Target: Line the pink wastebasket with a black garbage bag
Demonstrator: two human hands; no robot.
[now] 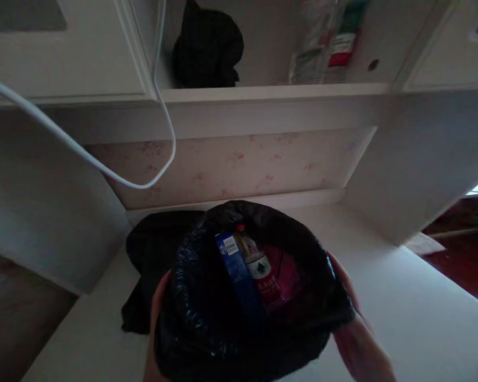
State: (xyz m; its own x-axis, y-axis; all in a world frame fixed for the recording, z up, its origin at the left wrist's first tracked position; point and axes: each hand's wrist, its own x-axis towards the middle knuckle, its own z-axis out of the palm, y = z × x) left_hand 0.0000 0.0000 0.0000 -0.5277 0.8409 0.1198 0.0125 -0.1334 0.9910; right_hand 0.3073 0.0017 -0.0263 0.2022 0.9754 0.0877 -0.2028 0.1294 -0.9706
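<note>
Head view. White desk surface (402, 297) under a white shelf unit, dim light; patterned pale wall panel (239, 164) at the back, dark red floor (466, 265) far right.

Count: one black bag-lined bin (207, 318), near centre on the desk, held between two hands. Inside it, one blue box (239, 276) with a barcode label, standing on edge; one plastic bottle (258, 268) with red cap and red-green label, leaning just right of the box and touching it; something pink-red behind the bottle, not identifiable.

Left hand (155, 329) grips the bin's left side, mostly hidden by the liner. Right hand (354, 334) is pressed against the right side, fingers wrapped on the liner rim.

Liner is glossy, crinkled, folded over the rim.

One dark cloth heap (151, 260) lies on the desk just left of the bin. One white cable (103, 167) loops down from upper left. On the shelf above: one black bundle (207, 48), one clear packet (322, 48) with a red label.
</note>
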